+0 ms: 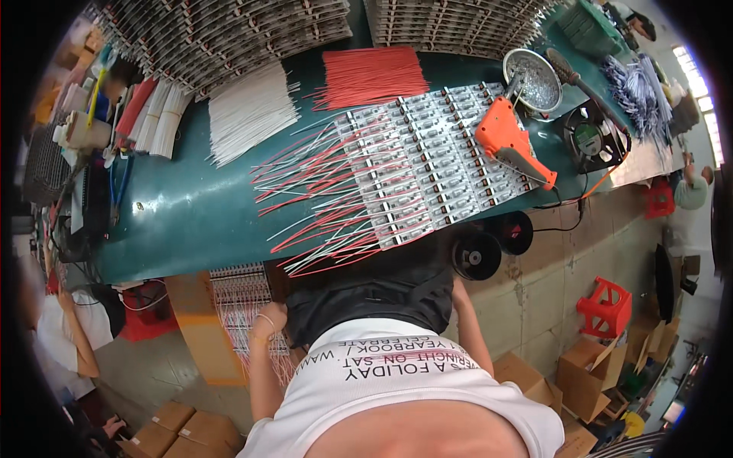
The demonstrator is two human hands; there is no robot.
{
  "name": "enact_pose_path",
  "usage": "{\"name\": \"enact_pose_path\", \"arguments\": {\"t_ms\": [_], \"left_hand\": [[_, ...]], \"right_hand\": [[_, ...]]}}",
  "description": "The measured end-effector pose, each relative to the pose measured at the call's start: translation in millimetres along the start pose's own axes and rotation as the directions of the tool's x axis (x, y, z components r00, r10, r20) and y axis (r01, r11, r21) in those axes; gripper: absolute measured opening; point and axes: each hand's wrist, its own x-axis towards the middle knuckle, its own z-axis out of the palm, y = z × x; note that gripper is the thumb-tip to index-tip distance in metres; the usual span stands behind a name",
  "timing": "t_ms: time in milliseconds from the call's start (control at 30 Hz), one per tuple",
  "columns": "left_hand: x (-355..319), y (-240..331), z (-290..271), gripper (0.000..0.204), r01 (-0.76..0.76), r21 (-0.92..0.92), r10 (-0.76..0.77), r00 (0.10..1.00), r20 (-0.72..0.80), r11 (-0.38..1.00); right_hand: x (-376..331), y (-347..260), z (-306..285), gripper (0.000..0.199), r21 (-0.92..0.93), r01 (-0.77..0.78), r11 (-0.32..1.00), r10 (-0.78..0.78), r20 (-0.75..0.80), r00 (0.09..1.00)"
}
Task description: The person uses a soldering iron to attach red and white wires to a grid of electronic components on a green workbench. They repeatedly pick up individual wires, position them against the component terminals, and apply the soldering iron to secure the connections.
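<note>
Far left of the frame, blue-handled pliers [120, 189] lie on the green table [179, 221]. Coming across, below the table edge, there's a stack of wired boards [243, 298], and right beside it the left hand [271, 317]; its fingers are too small to read, so grip unknown. Up top, white wires [253, 114], then red wires [372, 78], neatly laid. Centre stage, the board array [450, 172] on the table, its leads [321, 202] splaying leftward and crossing; best, I'd say, to straighten those and support the array evenly if lifting it. Lower right of centre, the right hand [458, 291], half hidden by black shorts [374, 305]: fingers can't be told. The orange tool [504, 130] overlies the array's right side; shifting it first looks wise.
</note>
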Motion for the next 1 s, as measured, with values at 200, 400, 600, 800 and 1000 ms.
{"name": "enact_pose_path", "arguments": {"t_ms": [200, 400, 600, 800, 1000], "left_hand": [[-137, 169, -205, 0.023, -0.474, -0.237, 0.429, 0.877, -0.216, 0.848], [-63, 276, -254, 0.022, -0.806, 0.133, 0.667, 0.370, -0.647, 0.577], [-8, 296, -263, 0.046, -0.762, 0.393, 0.847, 0.378, -0.374, 0.514], [2, 292, -272, 0.053, -0.775, 0.405, 0.873, 0.417, -0.251, 0.486], [4, 292, -270, 0.051, -0.787, 0.425, 0.894, 0.381, -0.237, 0.448]], "right_hand": [[-65, -251, -76, 0.016, -0.236, 0.383, 0.893, -0.446, -0.344, 0.827], [-11, -307, -70, 0.017, -0.680, 0.642, 0.355, -0.914, -0.107, 0.392], [9, -306, -72, 0.050, -0.877, 0.399, 0.266, -0.905, -0.085, 0.417], [31, -339, -90, 0.067, -0.872, 0.407, 0.273, -0.874, -0.048, 0.483], [37, -346, -100, 0.067, -0.895, 0.344, 0.284, -0.790, -0.015, 0.614]]}}
